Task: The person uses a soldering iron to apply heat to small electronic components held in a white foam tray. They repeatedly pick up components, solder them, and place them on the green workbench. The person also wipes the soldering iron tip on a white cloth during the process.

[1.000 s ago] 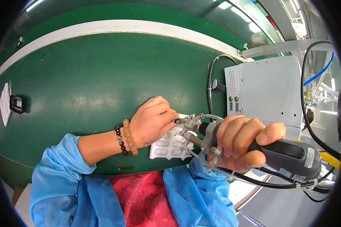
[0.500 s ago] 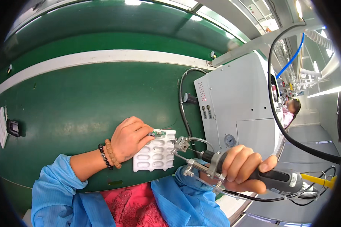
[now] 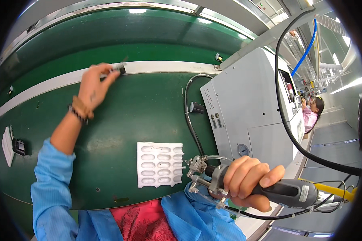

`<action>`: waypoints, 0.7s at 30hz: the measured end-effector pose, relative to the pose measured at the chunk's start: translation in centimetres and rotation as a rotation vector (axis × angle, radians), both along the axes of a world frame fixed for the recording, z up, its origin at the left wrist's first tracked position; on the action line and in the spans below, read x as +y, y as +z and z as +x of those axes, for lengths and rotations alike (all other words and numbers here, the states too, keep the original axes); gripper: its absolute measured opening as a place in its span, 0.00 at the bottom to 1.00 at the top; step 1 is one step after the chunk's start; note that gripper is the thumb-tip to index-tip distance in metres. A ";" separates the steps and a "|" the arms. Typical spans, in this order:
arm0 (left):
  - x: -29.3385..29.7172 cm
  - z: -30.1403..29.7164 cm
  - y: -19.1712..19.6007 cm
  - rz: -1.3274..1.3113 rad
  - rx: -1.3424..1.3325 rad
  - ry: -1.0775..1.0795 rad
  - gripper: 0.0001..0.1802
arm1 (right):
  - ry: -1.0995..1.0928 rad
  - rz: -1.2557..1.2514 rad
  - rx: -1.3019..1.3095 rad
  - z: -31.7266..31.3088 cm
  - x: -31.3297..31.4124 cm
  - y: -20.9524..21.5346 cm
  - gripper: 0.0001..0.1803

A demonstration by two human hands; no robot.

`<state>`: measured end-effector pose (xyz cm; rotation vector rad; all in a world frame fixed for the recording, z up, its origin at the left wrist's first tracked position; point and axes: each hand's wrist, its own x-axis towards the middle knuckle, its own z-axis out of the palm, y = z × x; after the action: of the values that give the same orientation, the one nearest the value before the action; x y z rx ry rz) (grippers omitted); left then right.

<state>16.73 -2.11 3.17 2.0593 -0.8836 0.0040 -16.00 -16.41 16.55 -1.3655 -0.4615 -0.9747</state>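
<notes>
"Where is the left hand [image 3: 94, 86] holding that dark part [image 3: 121, 69]?"
"Near the white ledge [image 3: 169, 66]; its grip is pinching, presumably suiting something small."
"And the right hand [image 3: 251, 182]?"
"Its grip is wrapping the tool [image 3: 286, 192], probably steadying it beside the tray [image 3: 140, 168]."

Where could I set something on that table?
The green tabletop looks bare between the white oval-pocketed tray, long white ledge and curved black cable. Crowded: right of the tray, where the right hand holds a dark-grey tool near the boxy grey machine.
</notes>
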 end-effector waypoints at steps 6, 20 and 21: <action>-6.9 5.5 -1.9 0.027 -0.575 0.104 0.18 | -0.030 0.003 0.060 -0.2 -0.3 0.2 0.23; -39.7 -1.8 -4.9 -0.033 -0.260 -0.644 0.20 | -0.017 0.002 0.073 1.1 -3.0 0.9 0.22; -40.7 -1.4 -5.4 -0.070 -0.321 -0.627 0.19 | -0.031 0.019 0.058 1.3 -3.0 0.7 0.22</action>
<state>15.28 -42.76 -2.27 1.6640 -1.6717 0.0255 -14.66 -19.43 17.30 -1.3838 -0.3871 -0.9597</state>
